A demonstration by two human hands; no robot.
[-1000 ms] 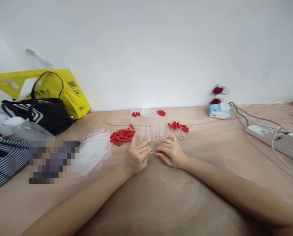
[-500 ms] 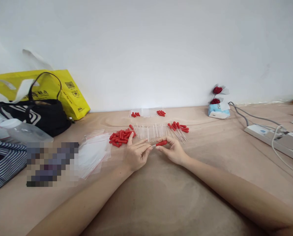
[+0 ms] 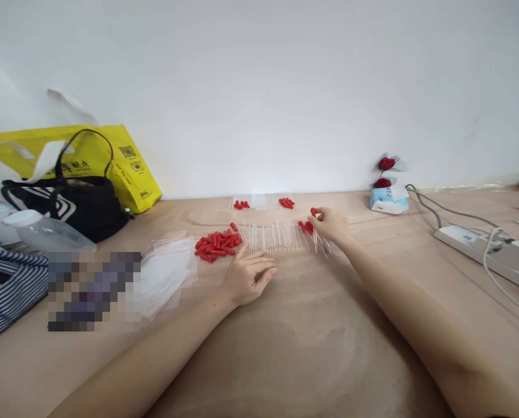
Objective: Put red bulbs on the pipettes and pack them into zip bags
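Observation:
My left hand (image 3: pixel 248 278) rests palm down, fingers loosely apart and nothing in them, just in front of a row of thin clear tubes (image 3: pixel 270 237). A pile of red rubber bulbs (image 3: pixel 216 245) lies beyond it to the left. At the right end of the row, my right hand (image 3: pixel 331 223) pinches a dropper by its red bulb (image 3: pixel 313 212). It is over a bunch of droppers with red bulbs (image 3: pixel 305 227), which the hand partly hides.
Clear zip bags (image 3: pixel 166 273) lie left of the bulbs. Behind the tubes is a clear bag with red-bulbed droppers (image 3: pixel 286 203). A yellow bag (image 3: pixel 140 180), black bag (image 3: pixel 94 206) and bottle (image 3: pixel 53 232) stand left; a tissue pack (image 3: pixel 389 200) and power strip (image 3: pixel 468 241) are right.
My right hand has carried the dropper away from my left hand, to the right and back over the bunch. My left hand has let go of its tube and its fingers have opened.

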